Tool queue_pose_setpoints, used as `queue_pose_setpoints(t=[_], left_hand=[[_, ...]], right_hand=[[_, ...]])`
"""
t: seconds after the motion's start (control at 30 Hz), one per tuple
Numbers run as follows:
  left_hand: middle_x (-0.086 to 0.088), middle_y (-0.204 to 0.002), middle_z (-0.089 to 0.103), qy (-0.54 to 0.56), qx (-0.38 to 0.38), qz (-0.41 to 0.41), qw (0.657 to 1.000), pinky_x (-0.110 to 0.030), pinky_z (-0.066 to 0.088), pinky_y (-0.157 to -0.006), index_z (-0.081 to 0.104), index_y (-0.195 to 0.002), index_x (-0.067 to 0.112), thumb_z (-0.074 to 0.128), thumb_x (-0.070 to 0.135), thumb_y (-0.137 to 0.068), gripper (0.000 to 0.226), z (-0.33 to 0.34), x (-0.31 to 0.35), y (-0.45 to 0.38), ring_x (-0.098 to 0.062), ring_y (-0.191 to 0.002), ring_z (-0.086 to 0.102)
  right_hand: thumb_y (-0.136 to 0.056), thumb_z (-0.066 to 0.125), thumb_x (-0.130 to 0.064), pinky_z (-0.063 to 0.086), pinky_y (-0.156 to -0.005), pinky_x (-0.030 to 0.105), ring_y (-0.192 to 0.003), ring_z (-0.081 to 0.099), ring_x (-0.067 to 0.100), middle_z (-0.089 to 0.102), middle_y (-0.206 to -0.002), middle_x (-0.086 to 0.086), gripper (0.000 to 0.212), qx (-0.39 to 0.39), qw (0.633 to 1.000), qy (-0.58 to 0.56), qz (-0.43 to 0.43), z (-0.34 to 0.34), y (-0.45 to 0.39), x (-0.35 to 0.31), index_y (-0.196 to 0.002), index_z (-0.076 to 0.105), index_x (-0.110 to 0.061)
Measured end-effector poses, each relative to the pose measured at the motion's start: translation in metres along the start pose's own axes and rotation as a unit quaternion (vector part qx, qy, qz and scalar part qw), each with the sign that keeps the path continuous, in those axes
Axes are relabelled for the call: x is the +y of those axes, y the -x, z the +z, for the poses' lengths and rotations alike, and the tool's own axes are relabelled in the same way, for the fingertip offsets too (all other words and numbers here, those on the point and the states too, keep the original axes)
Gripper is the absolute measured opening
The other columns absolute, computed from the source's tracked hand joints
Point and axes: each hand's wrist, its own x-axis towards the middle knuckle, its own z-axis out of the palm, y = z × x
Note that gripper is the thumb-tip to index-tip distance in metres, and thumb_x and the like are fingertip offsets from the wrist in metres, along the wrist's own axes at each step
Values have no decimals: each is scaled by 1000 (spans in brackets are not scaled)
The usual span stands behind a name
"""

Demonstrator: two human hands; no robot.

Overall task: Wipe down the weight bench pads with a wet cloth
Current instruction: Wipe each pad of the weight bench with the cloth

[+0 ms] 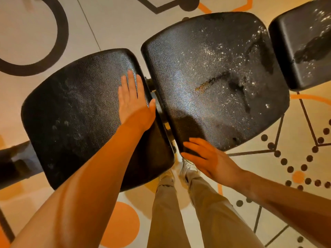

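While left hand (133, 101) is lying flat, fingers straight, on left pad (77, 108), holding nothing, right hand (206, 156) is pinching dark cloth (188, 129) on middle pad (215, 68). Cloth edge risking slipping off into gap; droplets remaining rightward.

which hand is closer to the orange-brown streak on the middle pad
Right. The right hand holds the near edge of the middle pad, below the streak; the left hand lies flat on the neighbouring pad.
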Motion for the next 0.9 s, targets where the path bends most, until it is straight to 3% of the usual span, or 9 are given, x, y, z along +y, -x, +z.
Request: queue_pose_setpoints(t=[0.17,0.23,0.37,0.5,0.67,0.8,0.9], left_hand=[[-19,-160,-14,3,-6,-12,1000,-47,-1,-121,-7,-153,4,36,45,-100,80,1,7,4,-36,-148,-13],[-20,-160,-14,2,-1,-13,1000,-47,0,-121,-7,-153,3,36,46,-100,80,3,7,5,-36,-148,-13],[-18,-161,-12,12,3,-8,1000,-45,-2,-121,-5,-153,5,38,46,-100,80,4,5,10,-35,-148,-11],[-17,-161,-9,25,14,4,1000,-43,-3,-121,-2,-154,6,39,46,-99,80,6,2,13,-34,-148,-10],[-16,-161,-10,33,14,-11,999,-42,-6,-120,-3,-154,7,41,44,-99,79,6,5,12,-33,-148,-11],[-16,-161,-10,23,16,-4,1000,-42,-5,-120,-3,-154,7,39,47,-99,80,7,1,12,-33,-149,-11],[-17,-161,-11,13,1,6,1000,-42,-5,-120,-4,-154,7,37,50,-99,81,6,-2,12,-33,-148,-12]], right_hand=[[-87,62,-7,38,-108,44,-133,39,35,52,-138,18,43,25,999,39,18,0,-16,2,-130,58,-9],[-85,60,-8,37,-107,49,-134,37,36,49,-141,19,46,41,995,45,75,-6,-42,8,-131,59,-8],[-94,53,-7,29,-111,35,-133,37,34,43,-143,23,38,120,977,41,171,-26,-81,36,-131,59,-6],[-92,57,0,26,-116,37,-132,39,40,46,-138,27,33,167,969,25,181,-24,-76,33,-125,62,0],[-98,45,-19,32,-113,45,-134,38,40,48,-141,20,36,57,994,-2,91,0,-38,-1,-126,63,-6],[-94,47,-16,40,-107,50,-134,41,40,48,-142,18,37,12,999,43,21,1,-28,-2,-127,63,-10],[-96,47,-32,43,-106,47,-136,43,28,48,-145,7,38,5,997,67,41,-19,-29,16,-131,61,-24]])
